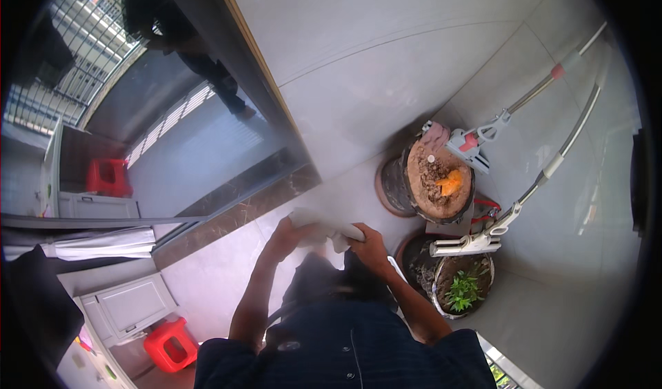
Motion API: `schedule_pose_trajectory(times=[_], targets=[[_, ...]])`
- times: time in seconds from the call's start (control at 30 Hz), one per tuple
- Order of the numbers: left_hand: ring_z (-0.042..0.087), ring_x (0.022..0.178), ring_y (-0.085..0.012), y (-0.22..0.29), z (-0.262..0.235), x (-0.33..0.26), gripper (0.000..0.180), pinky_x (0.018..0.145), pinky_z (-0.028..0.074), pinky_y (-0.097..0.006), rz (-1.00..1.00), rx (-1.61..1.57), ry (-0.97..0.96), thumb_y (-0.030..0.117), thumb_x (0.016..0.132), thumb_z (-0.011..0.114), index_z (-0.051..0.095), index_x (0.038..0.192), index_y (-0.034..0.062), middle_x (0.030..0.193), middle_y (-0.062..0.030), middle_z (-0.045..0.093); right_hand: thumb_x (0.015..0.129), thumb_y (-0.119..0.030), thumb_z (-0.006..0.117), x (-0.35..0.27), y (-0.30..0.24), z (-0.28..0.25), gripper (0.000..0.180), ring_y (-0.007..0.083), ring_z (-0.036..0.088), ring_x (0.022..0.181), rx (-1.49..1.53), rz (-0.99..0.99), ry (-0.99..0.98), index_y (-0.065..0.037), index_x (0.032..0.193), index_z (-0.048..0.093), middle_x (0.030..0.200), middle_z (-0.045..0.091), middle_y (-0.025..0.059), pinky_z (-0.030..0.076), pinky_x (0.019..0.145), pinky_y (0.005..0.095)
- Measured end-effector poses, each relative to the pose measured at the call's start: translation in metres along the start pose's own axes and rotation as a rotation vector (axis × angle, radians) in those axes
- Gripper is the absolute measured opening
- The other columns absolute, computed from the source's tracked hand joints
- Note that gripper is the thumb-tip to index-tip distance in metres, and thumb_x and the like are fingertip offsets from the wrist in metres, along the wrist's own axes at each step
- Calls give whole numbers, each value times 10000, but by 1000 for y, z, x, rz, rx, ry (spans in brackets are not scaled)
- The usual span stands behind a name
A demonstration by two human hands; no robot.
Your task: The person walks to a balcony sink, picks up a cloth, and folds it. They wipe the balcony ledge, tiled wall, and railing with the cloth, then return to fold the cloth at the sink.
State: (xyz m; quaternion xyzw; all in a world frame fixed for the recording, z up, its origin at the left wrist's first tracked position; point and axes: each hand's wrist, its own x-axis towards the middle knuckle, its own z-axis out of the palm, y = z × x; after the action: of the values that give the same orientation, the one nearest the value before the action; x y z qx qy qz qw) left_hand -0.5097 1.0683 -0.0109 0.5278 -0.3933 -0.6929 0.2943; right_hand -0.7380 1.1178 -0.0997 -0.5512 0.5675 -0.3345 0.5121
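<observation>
Both of my hands hold one white cloth [324,225] out in front of my chest. My left hand [288,233] grips its left end and my right hand [368,244] grips its right end, fingers curled around the fabric. The cloth is bunched between them and hangs just in front of the glass door [172,134] and the pale tiled wall [386,51]. My dark blue shirt fills the bottom of the view.
Three plant pots stand at the wall's foot to my right: one with soil and an orange object [438,182], a dark empty-looking one [417,259], one with a green plant [463,287]. Two long-handled mops [552,165] lean there. Red stools show through the glass.
</observation>
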Motion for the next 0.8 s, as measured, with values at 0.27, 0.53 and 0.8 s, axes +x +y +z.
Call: schedule_pose_trajectory(times=[0.27,0.53,0.8], targets=[[656,920,-174,37,-19,22,248,818,515,-297,201,141,321,44,865,641,615,1100,-31,995,-107,687,830,-17,653,60,-79,-22,175,152,611,719,12,-51,6,0,1001,617,839,635,90,486,609,290],[575,941,-298,67,-57,73,287,745,483,-401,594,961,893,83,750,703,681,1036,73,981,-116,580,806,-72,698,99,-141,25,273,351,621,806,-283,-437,157,-76,1069,627,907,618,144,505,694,420],[592,946,-344,75,-82,127,334,835,475,-431,211,-177,464,144,815,664,613,1120,19,1050,-157,571,788,10,609,131,-152,69,386,359,621,758,-700,-473,239,-158,1135,612,998,595,145,502,625,428]])
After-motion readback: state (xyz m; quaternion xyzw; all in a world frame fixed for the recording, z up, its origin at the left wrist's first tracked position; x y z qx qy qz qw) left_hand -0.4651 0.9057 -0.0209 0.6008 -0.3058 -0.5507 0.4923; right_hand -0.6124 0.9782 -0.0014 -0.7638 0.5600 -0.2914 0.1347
